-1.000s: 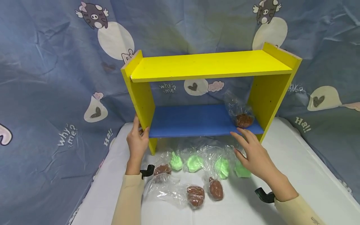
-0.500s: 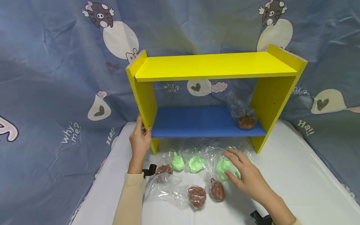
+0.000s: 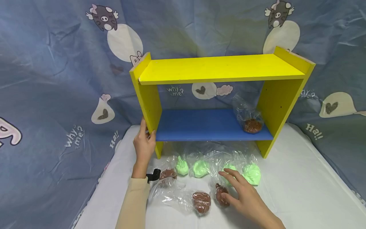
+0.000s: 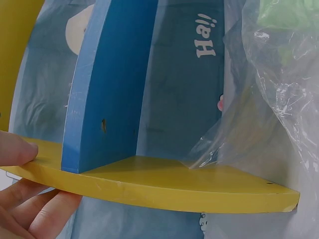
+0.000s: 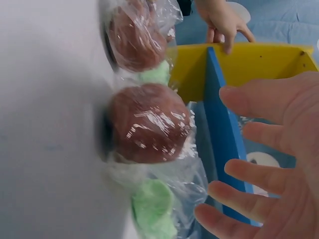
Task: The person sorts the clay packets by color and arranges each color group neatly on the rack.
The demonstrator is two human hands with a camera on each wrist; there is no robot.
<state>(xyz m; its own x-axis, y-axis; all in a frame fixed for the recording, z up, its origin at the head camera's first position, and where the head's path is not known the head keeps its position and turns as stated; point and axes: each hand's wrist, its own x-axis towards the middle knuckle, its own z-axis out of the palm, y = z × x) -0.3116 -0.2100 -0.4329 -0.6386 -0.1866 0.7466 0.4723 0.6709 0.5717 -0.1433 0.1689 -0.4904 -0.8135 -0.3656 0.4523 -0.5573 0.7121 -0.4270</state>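
My right hand (image 3: 243,194) has neared a brown bag (image 3: 219,190), grip spread and empty, left hand (image 3: 144,144) pinching the shelf (image 3: 197,124): one bag (image 3: 253,126) shelved, seven unshelved.

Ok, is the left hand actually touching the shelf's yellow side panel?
Touching. The left wrist view shows it: the left hand grips the yellow side panel, thumb on its inner face, fingers on the outer side.

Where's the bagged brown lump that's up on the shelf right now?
In the head view, the bagged brown lump sits at the right end of the blue shelf, beside the right yellow panel.
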